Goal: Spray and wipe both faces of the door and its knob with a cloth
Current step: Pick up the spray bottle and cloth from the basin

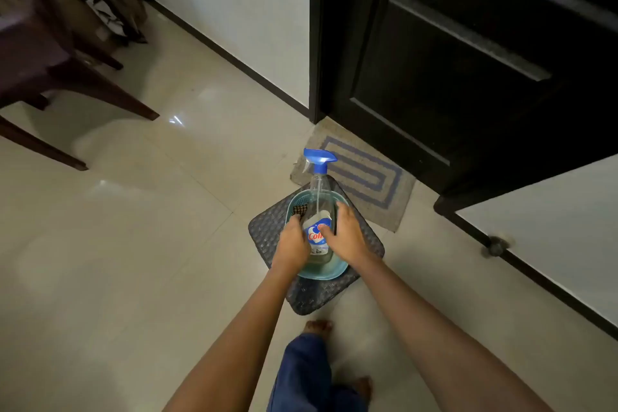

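Down in teal basket (336,273): spray bottle (320,192), checked cloth (299,210).
Right hand (347,234): grips bottle, thumb on label (317,230); I'd lift it upright.
Left hand (294,241): hold unclear.

Arms reaching down, left hand (294,241), right hand (347,237), fingers (342,211) curled

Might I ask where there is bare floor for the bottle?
Bare beige tiles lie between the dark chair legs and the dark woven stool. The teal plastic basket is crowded: clear spray bottle, left hand, right hand.
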